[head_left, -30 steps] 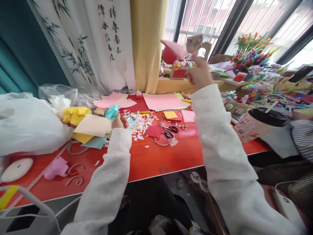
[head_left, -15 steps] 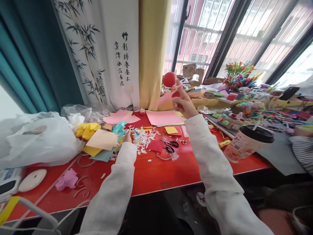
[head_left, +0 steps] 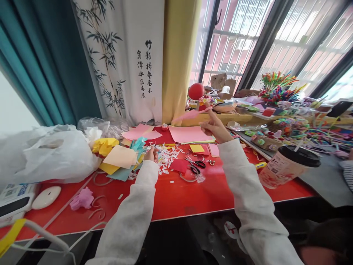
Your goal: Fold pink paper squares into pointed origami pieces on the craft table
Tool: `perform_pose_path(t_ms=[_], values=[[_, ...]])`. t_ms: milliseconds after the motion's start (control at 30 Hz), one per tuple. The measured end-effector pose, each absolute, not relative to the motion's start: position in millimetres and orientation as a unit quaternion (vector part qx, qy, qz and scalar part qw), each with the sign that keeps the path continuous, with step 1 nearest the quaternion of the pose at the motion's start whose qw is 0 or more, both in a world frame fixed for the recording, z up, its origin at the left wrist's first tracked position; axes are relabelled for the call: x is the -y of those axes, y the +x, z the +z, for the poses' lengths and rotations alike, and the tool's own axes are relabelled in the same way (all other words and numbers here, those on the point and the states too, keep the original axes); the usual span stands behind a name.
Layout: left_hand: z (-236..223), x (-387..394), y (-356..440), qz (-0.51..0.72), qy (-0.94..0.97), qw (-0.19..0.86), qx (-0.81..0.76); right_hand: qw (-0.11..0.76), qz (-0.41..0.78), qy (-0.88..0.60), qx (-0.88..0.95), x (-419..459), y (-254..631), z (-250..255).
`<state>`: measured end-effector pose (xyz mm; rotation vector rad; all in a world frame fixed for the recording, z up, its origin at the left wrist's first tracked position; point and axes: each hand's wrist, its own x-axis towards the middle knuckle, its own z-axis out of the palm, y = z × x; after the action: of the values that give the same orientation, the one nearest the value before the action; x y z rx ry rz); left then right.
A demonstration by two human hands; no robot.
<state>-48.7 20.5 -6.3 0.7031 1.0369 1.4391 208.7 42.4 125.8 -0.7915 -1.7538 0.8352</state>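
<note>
My right hand (head_left: 216,128) is raised above the back of the red table (head_left: 190,200), index finger stretched up and the other fingers curled. A thin pink paper strip (head_left: 191,114), blurred, reaches leftward from its index fingertip; the exact hold is unclear. My left hand (head_left: 151,154) rests low, fingers curled, between crumpled teal paper (head_left: 138,144) and white paper shreds (head_left: 167,156). What it holds, if anything, is hidden. Black-handled scissors (head_left: 200,164) and a red paper square (head_left: 179,165) lie between the hands. Pink sheets (head_left: 190,134) lie behind.
A white plastic bag (head_left: 63,154) and paper sheets (head_left: 120,157) are at left. A lidded drink cup (head_left: 286,165) stands at right, beside a co-worker's striped sleeve (head_left: 348,171). A red ball (head_left: 196,91) and colourful craft pieces (head_left: 280,94) sit by the window.
The view has shifted slightly left. The index finger of my right hand now points up more separately, and the pink strip has swung lower and flatter. My left hand stays in place.
</note>
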Motion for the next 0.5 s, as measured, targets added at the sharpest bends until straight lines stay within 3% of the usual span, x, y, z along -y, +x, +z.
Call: perform_pose_path(t_ms=[100, 200, 333, 433, 500], values=[[-5.8, -16.6, -40.3, 0.614, 0.309, 0.57, -0.451, 0.525, 0.336, -0.343, 0.703, -43.9, 213.4, 116.8], [-5.6, -13.4, -32.1, 0.6, 0.324, 0.573, -0.455, 0.492, 0.365, -0.343, 0.712, -42.3, 219.3, 107.7], [-4.1, -11.5, -26.2, 0.581, 0.342, 0.577, -0.461, 0.553, 0.327, -0.374, 0.669, -39.1, 222.3, 98.7], [-3.8, -11.4, -25.1, 0.572, 0.35, 0.575, -0.469, 0.476, 0.372, -0.371, 0.705, -33.4, 218.0, 94.4], [-4.6, -11.6, -25.2, 0.567, 0.355, 0.573, -0.474, 0.496, 0.373, -0.352, 0.7, -28.1, 213.3, 92.6]])
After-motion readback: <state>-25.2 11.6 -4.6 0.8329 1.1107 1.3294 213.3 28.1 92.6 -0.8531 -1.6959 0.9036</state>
